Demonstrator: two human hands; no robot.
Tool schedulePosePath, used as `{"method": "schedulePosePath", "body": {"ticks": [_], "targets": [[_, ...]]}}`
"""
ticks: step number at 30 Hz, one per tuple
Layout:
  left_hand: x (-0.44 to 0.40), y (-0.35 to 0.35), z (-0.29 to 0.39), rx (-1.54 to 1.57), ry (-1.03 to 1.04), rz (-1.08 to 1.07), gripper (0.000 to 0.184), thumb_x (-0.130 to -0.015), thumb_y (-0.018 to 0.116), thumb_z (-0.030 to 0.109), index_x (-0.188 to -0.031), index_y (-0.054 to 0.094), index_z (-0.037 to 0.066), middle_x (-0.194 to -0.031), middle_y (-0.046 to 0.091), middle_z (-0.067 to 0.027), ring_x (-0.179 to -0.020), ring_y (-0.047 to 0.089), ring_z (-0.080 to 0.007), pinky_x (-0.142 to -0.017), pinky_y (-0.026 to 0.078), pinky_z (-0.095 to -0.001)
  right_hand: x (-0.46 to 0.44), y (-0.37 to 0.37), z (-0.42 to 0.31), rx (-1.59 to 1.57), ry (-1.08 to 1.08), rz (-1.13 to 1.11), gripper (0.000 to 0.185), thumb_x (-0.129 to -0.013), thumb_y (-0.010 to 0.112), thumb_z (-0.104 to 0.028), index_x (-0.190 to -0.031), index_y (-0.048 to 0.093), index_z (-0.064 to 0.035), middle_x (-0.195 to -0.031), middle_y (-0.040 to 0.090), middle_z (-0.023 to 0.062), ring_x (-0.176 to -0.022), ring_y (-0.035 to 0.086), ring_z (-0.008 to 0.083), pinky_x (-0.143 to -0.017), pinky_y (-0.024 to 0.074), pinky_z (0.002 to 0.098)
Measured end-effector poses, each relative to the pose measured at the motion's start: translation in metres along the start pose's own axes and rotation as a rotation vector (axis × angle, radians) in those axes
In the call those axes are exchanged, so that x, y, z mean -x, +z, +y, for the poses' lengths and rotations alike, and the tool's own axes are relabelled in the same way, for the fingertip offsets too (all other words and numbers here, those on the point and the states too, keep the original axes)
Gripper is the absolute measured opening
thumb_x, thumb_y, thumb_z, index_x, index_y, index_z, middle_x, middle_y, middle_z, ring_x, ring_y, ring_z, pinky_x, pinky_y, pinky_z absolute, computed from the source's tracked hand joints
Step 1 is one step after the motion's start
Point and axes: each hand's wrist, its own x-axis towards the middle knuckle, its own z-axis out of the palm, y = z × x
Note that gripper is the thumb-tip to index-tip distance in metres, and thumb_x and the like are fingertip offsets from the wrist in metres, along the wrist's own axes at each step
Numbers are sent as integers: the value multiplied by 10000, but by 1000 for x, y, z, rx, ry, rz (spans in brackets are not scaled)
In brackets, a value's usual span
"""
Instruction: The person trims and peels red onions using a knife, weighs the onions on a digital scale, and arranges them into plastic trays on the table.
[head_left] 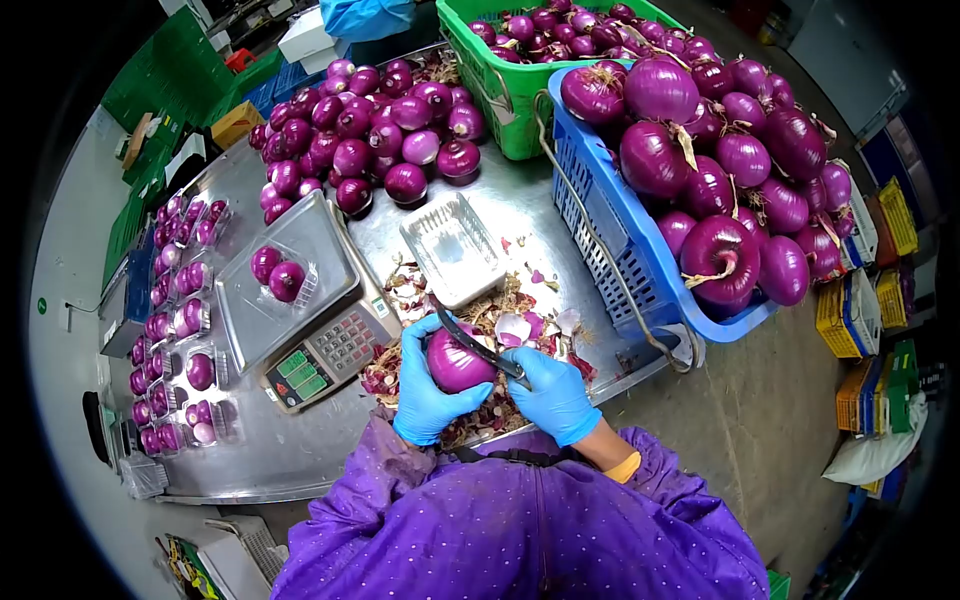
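Observation:
My left hand (425,385), in a blue glove, is wrapped round a large purple onion (458,362) above the table's front edge. My right hand (550,393), also gloved, is closed on the handle of a dark curved knife (478,347). The blade lies across the top of the onion. Under and around both hands are loose onion skins and roots (515,310). Just beyond them stands a white plastic basket (453,248). To the left, a scale (345,350) bears a clear tray with two onions (286,281).
Peeled onions (352,157) are heaped at the back of the metal table (390,226). Packed clear trays (200,372) line its left side. A blue crate (610,265) heaped with onions stands at the right, a green crate (515,110) behind it. Yellow crates (838,318) stand farther right.

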Motion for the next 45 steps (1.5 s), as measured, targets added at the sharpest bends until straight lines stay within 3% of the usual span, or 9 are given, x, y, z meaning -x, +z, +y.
{"method": "schedulePosePath", "body": {"ticks": [8, 15, 18, 21, 26, 31, 35, 37, 45], "targets": [[12, -19, 1, -29, 109, 32, 893, -545, 871, 210, -1255, 356, 44, -1185, 465, -132, -1102, 518, -232, -959, 454, -350, 42, 40, 73, 7, 499, -204, 196, -879, 596, -198, -1015, 612, -59, -854, 667, 177, -761, 665, 324, -659, 518, 368], [17, -8, 10, 608, -214, 162, 833, -669, 775, 338, -1345, 380, 53, -1185, 507, -119, -1090, 549, -252, -936, 498, -383, 7, 11, 5, -818, 371, -134, 357, -871, 643, -128, -1214, 573, -56, -1056, 664, 62, -799, 642, 165, -735, 512, 309], [26, -4, -9, 860, -384, 274, 695, -785, 677, 439, -1306, 449, 39, -1180, 548, -122, -1069, 560, -241, -957, 455, -377, -7, 16, -10, -775, -39, -128, 618, -817, 732, -174, -1343, 448, -20, -1308, 523, 106, -1201, 496, 195, -977, 432, 309], [30, -4, -13, 638, -308, 234, 738, -770, 701, 483, -1300, 436, 43, -1207, 533, -118, -1041, 564, -235, -914, 458, -367, -8, 31, -21, -898, 70, -84, 724, -789, 760, -167, -1393, 387, -22, -1329, 498, 120, -1237, 456, 189, -992, 420, 306], [21, -44, 17, 364, -294, -141, 897, -641, 842, 148, -1382, 344, 54, -1253, 505, -119, -1172, 514, -245, -1025, 420, -364, -30, 19, -18, -1003, 260, -362, 472, -844, 701, -142, -1280, 541, -62, -903, 630, 31, -674, 561, 45, -684, 494, 216], [20, -54, 2, 461, -222, -136, 883, -609, 838, 146, -1363, 387, 54, -1246, 513, -96, -1158, 521, -231, -1021, 420, -362, -35, 7, -27, -997, 430, -158, 238, -902, 618, -143, -1121, 629, -51, -939, 660, 53, -562, 544, 76, -507, 453, 211], [25, -41, -8, 598, -217, 122, 811, -625, 832, 182, -1308, 414, 54, -1187, 535, -84, -1091, 550, -225, -958, 465, -351, 7, 31, -2, -275, -171, 87, 190, -838, 618, -36, -1027, 640, -32, -856, 671, 55, -632, 598, 108, -552, 459, 237], [29, -37, -10, 606, -245, 167, 782, -630, 830, 184, -1285, 422, 55, -1171, 540, -80, -1074, 556, -221, -940, 474, -347, 16, 30, -16, -167, -95, -34, 212, -785, 658, -69, -995, 637, -59, -803, 615, 115, -661, 618, 262, -615, 497, 330], [34, -37, -17, 488, -223, 97, 786, -626, 838, 182, -1272, 407, 62, -1151, 543, -64, -1041, 568, -201, -905, 489, -334, -3, 34, -18, 86, -138, -62, 201, -779, 614, -171, -961, 558, -106, -825, 597, 98, -726, 615, 318, -594, 486, 413]]}}
